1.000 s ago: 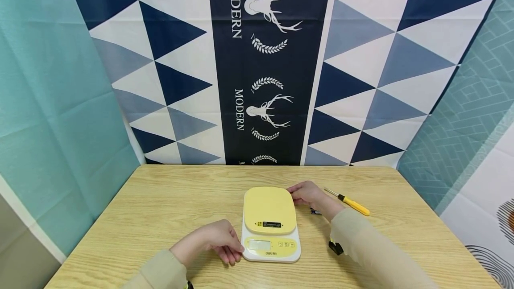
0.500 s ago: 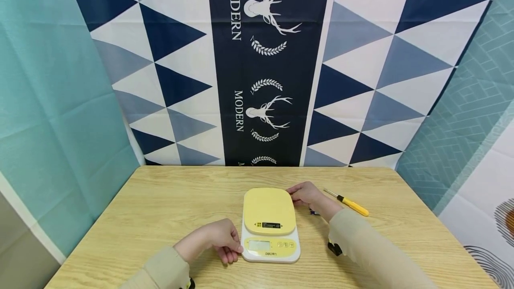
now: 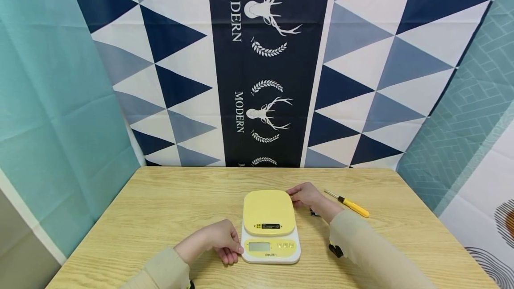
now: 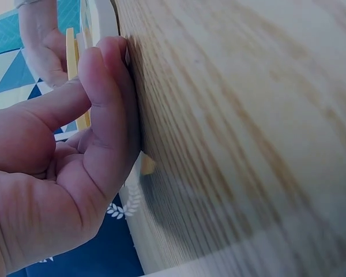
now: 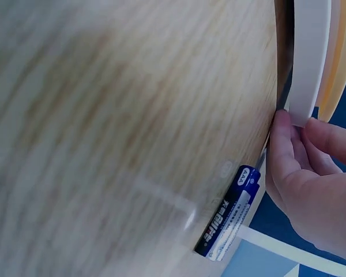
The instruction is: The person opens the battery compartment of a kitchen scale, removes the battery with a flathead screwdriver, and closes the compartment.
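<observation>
Near the desk's (image 3: 160, 208) front edge, the left hand (image 3: 218, 240) rests on the wood with fingers (image 4: 106, 104) curled together, their tips touching the front-left corner of the kitchen scale (image 3: 270, 226), which sits centred on the desk. Further back, the right hand (image 3: 307, 195) touches the scale's rear-right corner, its fingers (image 5: 334, 141) close together and curled round the edge of the white base. An AAA battery (image 5: 228, 213) lies just beside that hand, and a yellow-handled screwdriver (image 3: 349, 203) lies near it, toward the desk's right edge.
</observation>
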Demonstrator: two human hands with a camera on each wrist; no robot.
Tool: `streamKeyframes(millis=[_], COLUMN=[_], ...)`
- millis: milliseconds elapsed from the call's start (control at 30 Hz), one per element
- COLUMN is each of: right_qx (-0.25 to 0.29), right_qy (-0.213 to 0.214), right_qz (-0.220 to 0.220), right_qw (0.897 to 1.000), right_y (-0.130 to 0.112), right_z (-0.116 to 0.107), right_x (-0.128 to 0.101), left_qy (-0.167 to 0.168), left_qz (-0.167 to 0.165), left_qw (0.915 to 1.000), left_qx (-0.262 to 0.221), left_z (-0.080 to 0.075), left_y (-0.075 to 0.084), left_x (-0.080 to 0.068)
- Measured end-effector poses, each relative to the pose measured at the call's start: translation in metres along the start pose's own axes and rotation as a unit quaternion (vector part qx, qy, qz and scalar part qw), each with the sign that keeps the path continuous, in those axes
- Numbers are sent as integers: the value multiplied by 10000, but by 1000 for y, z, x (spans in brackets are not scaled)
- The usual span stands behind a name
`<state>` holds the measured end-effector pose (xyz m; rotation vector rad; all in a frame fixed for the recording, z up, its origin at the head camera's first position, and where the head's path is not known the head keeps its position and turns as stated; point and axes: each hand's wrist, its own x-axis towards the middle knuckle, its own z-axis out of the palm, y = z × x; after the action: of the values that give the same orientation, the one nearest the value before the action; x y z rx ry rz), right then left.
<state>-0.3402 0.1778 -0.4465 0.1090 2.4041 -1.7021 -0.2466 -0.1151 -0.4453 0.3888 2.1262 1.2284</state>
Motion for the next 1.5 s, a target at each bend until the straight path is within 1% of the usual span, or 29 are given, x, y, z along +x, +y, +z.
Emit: streamKeyframes(millis=[100, 233, 433, 533, 600, 700, 800, 833, 900, 933, 1033, 1133, 1200, 1300, 1400, 1467, 1500], right_qx=[-146, -185, -8, 95, 168, 223, 163, 91, -101, -185, -521, -763, -924, -1224, -1689, -2042, -2246], right_qy=[4, -71, -102, -262, -434, -538, -466, -369, -308, -261, -304, -283, -265, -182, -90, 91, 215], right_qz=[-2, -89, -105, -149, -258, -315, -240, -172, -148, -114, -236, -356, -463, -623, -1055, -1454, -1672], right_qw=[9999, 9998, 9999, 9995, 9986, 9978, 9985, 9991, 9994, 9994, 9979, 9960, 9943, 9904, 9799, 9680, 9598], right_y=[1, 0, -5, -4, -4, -4, -7, -9, -15, -19, -31, -41, -46, -52, -55, -56, -56], right_z=[1, 1, -2, -6, -10, -15, -17, -17, -19, -20, -26, -31, -34, -39, -45, -48, -50], right_x=[1, -5, -18, -20, -22, -24, -28, -29, -34, -38, -50, -61, -68, -81, -97, -108, -113], left_qy=[8, 45, 5, 90, 156, 245, 353, 433, 636, 746, 1108, 1488, 1777, 2216, 2601, 2845, 2986], left_qz=[21, -2, -47, -93, -125, -122, -4, 55, 199, 265, 406, 514, 611, 826, 1071, 1215, 1278], left_qw=[10000, 10000, 10000, 9999, 9998, 9991, 9975, 9967, 9940, 9921, 9852, 9757, 9667, 9494, 9322, 9216, 9145], left_qx=[-34, -38, -44, -28, 71, 325, 610, 686, 862, 971, 1247, 1524, 1740, 2066, 2277, 2344, 2413], left_z=[1, 2, 2, 2, 2, 0, -4, -5, -9, -12, -18, -24, -27, -29, -28, -27, -25], left_y=[-1, 0, 3, 5, 7, 10, 15, 18, 24, 27, 36, 44, 48, 52, 53, 52, 52], left_x=[0, -1, -1, 1, 3, 5, 5, 4, 0, -1, -7, -13, -16, -23, -28, -32, -33])
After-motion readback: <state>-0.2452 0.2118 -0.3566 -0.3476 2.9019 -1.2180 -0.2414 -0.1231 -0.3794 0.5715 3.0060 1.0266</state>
